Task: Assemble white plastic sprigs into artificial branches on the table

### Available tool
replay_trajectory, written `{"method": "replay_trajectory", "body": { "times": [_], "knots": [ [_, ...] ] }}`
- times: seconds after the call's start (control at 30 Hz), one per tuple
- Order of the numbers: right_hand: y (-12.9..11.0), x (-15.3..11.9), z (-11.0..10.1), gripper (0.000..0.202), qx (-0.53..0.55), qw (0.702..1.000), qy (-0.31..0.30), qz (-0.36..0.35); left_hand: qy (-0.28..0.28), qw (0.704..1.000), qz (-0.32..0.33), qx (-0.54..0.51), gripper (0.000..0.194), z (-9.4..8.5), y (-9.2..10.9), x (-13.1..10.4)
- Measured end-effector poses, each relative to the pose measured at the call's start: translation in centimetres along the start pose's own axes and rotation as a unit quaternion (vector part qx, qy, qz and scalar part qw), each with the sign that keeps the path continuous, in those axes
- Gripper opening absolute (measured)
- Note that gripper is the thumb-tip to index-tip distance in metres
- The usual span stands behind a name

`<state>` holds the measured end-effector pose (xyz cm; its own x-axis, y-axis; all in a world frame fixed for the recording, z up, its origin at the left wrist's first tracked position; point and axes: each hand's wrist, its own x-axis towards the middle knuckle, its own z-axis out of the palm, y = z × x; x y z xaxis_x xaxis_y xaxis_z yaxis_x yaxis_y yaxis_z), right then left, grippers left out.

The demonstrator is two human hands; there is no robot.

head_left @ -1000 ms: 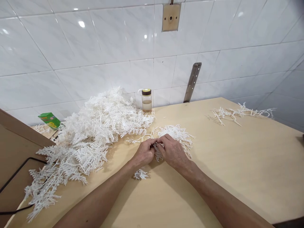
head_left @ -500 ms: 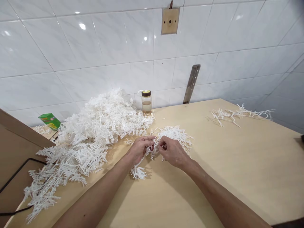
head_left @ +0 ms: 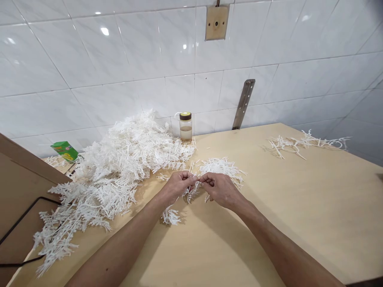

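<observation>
Between my hands is a white branched plastic sprig (head_left: 191,194), its fine twigs hanging below my fingers. My left hand (head_left: 178,185) is closed on it, thumb against forefinger. Fingertips of my right hand (head_left: 219,189) pinch the sprig's other side, almost touching the left fingers. A tufted white end (head_left: 170,216) hangs out under my left wrist, close to the tabletop. Just behind my right hand lies a small heap of loose white pieces (head_left: 223,166). To the left spreads a large pile of white branched sprigs (head_left: 128,147).
A lidded bottle (head_left: 186,126) with liquid stands by the tiled wall. Bare white stems (head_left: 295,144) lie at the far right of the wooden table (head_left: 299,207). A green packet (head_left: 65,151) and a brown board (head_left: 24,207) are at left. A metal bracket (head_left: 243,104) leans at the wall.
My right fingertips have shifted slightly and now meet close to my left fingers. My left fingers have curled in more. The tufted end has swung a little to the left.
</observation>
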<state>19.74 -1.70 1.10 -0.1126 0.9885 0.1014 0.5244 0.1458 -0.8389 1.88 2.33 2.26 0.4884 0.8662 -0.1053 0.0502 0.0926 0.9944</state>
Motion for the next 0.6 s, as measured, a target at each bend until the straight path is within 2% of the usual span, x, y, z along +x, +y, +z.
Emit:
{"method": "replay_trajectory", "body": {
  "times": [0.17, 0.37, 0.6],
  "knots": [
    [-0.02, -0.04, -0.04, 0.016, -0.025, 0.999, 0.016, -0.021, -0.017, 1.0, -0.013, 0.013, 0.039, -0.25, 0.25, -0.06],
    [-0.42, -0.11, -0.05, 0.021, 0.014, 0.999, -0.051, 0.01, -0.002, 0.999, -0.014, 0.045, 0.04, -0.2, -0.14, -0.03],
    [-0.24, -0.01, 0.17, 0.029, 0.012, 0.999, -0.029, 0.02, 0.009, 0.997, 0.001, 0.075, 0.038, 0.1, -0.13, -0.14]
  ]
}}
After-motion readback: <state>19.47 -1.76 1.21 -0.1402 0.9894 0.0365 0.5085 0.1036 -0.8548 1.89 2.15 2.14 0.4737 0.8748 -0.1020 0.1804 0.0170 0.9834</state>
